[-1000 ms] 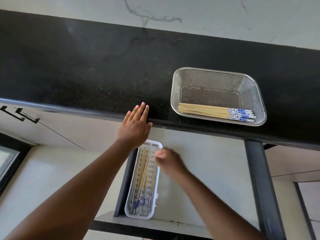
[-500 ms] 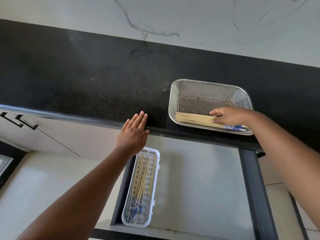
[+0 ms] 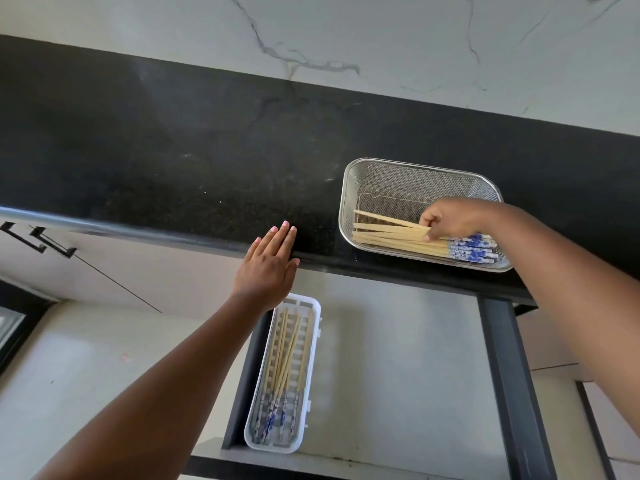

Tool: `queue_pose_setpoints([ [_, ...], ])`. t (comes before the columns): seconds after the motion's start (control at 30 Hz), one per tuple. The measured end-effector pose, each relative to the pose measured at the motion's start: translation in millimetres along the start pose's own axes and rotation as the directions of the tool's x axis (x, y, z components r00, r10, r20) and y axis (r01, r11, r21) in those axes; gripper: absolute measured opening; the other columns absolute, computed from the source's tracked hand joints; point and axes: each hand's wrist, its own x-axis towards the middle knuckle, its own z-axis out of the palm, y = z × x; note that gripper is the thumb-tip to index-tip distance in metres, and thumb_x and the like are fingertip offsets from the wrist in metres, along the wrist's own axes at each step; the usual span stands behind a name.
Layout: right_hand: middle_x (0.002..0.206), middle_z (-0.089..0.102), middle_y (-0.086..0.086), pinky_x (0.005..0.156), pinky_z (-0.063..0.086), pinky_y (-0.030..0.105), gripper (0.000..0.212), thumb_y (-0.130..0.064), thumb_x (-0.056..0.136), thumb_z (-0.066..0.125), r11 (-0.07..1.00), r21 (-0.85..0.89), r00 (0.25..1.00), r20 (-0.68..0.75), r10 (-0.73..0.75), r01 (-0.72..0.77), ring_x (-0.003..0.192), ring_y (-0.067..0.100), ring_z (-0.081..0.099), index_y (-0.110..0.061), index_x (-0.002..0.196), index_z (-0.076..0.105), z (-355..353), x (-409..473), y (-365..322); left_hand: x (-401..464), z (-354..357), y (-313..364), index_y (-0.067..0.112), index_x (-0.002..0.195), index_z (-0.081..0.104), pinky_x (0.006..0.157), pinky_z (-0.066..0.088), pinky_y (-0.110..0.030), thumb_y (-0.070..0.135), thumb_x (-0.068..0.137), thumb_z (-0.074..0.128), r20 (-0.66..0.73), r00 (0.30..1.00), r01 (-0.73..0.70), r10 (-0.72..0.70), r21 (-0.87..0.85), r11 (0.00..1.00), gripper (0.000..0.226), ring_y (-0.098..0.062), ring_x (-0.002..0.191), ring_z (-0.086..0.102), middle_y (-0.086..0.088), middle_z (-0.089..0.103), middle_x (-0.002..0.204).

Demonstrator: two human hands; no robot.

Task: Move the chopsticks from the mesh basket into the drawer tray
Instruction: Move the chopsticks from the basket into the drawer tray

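Right hand (image 3: 450,221), over the tray (image 3: 313,327) a second ago, now pinches chopsticks (image 3: 391,233) in the mesh basket (image 3: 415,168) near the worktop's (image 3: 173,150) front edge, so we judge another transfer begun, while the left hand (image 3: 268,268) stays flat and open at that edge.

My right grip (image 3: 446,221) covers the middle of the chopsticks (image 3: 388,235) in the mesh basket (image 3: 415,174), so I cannot tell how many my fingers pinch or whether any has left the pile. My right forearm hides the basket's near right corner and runs off the right edge. The palm of my left grip (image 3: 268,266) is hidden against the counter (image 3: 173,161) lip, and its wrist covers the far left corner of the drawer tray (image 3: 310,344) below it. The patterned ends in that tray are too small to count.
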Motion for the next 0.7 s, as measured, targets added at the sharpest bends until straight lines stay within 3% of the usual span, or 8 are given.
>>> queue_pose_setpoints([
  [0.33,0.09,0.069,0.004,0.061,0.036,0.028,0.006,-0.023,0.083,0.074,0.999,0.048,0.995,-0.098,0.022,-0.017,0.073,0.016,0.055,-0.019,0.086,0.071,-7.0,-0.8,2.5,-0.2,0.8,-1.4,0.019,0.154,0.009,0.118,0.0,-0.033,0.038,0.101,0.028,-0.003,1.0,-0.014,0.014,0.0,1.0,0.059,-0.017,0.149,0.002,0.0,0.006,0.162],
  [0.4,0.091,0.071,0.005,0.067,0.039,0.033,0.005,-0.024,0.081,0.076,0.994,0.112,0.993,-0.116,0.016,-0.003,0.078,0.022,0.059,-0.021,0.083,0.073,-13.3,-5.8,3.3,-0.5,1.4,-1.5,0.019,0.154,0.009,0.118,0.0,-0.033,0.037,0.101,0.029,-0.004,1.0,-0.013,0.013,-0.002,1.0,0.059,-0.018,0.149,0.002,0.0,0.007,0.162],
  [0.5,0.092,0.076,0.006,0.091,0.047,0.052,0.003,-0.024,0.081,0.076,0.975,0.218,0.996,-0.086,-0.035,0.053,0.095,0.041,0.064,-0.021,0.082,0.076,-24.7,-19.6,-0.1,-0.9,2.7,-0.3,0.019,0.154,0.008,0.118,-0.002,-0.033,0.037,0.101,0.029,-0.009,1.0,-0.007,0.007,0.0,1.0,0.06,-0.017,0.149,0.0,0.0,0.006,0.162],
  [0.57,0.096,0.075,0.015,0.083,0.047,0.056,0.005,-0.022,0.081,0.076,0.931,0.352,0.996,-0.031,-0.089,0.094,0.086,0.046,0.061,-0.018,0.084,0.077,-26.7,-35.2,-6.4,-1.0,3.4,-0.1,0.019,0.154,0.008,0.118,-0.002,-0.033,0.036,0.101,0.029,-0.013,1.0,-0.01,0.01,-0.004,1.0,0.06,-0.017,0.149,0.0,0.0,0.006,0.162],
  [0.63,0.098,0.074,0.021,0.065,0.045,0.033,0.007,-0.021,0.081,0.075,0.859,0.5,0.986,0.05,-0.157,0.112,0.077,0.031,0.061,-0.016,0.086,0.077,-19.9,-53.9,-16.0,-1.6,3.7,-0.5,0.018,0.154,0.008,0.118,-0.001,-0.034,0.036,0.101,0.03,-0.015,1.0,-0.013,0.013,-0.004,1.0,0.06,-0.018,0.149,0.001,-0.001,0.006,0.162],
  [0.7,0.091,0.076,0.013,0.048,0.04,0.019,0.008,-0.021,0.078,0.076,0.826,0.551,0.953,0.169,-0.251,0.12,0.068,0.017,0.062,-0.014,0.083,0.075,2.9,-69.1,-31.2,-1.8,4.1,-0.7,0.018,0.154,0.008,0.119,-0.001,-0.035,0.035,0.101,0.03,-0.019,1.0,-0.019,0.019,-0.004,1.0,0.06,-0.018,0.149,0.001,-0.001,0.006,0.162],
])
